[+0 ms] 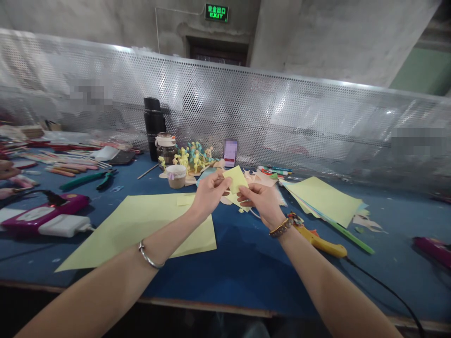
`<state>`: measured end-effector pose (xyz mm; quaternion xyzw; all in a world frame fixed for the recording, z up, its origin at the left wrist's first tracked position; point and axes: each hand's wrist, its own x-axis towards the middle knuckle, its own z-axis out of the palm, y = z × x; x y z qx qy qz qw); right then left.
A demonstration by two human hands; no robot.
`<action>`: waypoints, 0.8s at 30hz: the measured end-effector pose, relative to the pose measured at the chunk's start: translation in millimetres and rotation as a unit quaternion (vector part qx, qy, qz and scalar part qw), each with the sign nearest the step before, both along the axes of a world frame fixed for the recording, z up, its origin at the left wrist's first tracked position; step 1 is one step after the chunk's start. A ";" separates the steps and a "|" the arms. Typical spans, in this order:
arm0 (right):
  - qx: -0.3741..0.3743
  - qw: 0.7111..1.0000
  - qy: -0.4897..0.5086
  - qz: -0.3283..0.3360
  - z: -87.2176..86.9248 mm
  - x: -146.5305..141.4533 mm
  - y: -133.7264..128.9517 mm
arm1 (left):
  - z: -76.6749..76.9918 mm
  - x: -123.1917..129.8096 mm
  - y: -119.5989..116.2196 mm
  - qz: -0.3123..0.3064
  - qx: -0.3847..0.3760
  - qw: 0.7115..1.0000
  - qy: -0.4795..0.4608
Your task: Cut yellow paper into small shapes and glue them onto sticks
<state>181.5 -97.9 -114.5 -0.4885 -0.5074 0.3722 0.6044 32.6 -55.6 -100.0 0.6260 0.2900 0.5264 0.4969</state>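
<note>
A small yellow paper square (237, 175) is raised above the blue surface (243, 270), pinched between thumb and fingers of my left hand (210, 191) on one side and my right hand (259, 198) on the other. A large yellow sheet (130, 225) lies beneath my left forearm; a yellow corded tool (327, 245) rests beside my right wrist. Beyond stands a phone (230, 155).

Left hand (210, 191) and right hand (262, 197) both pinch
</note>
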 end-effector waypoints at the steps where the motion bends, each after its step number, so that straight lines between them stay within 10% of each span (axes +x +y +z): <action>1: 0.001 1.000 -0.001 0.002 -0.2 0.3 0.2 | 0.1 0.0 0.3 0.002 0.001 1.000 0.000; 24: 0.012 0.998 0.051 -0.024 -5.1 -3.1 3.8 | -12.9 1.7 7.0 -0.036 0.027 0.997 0.065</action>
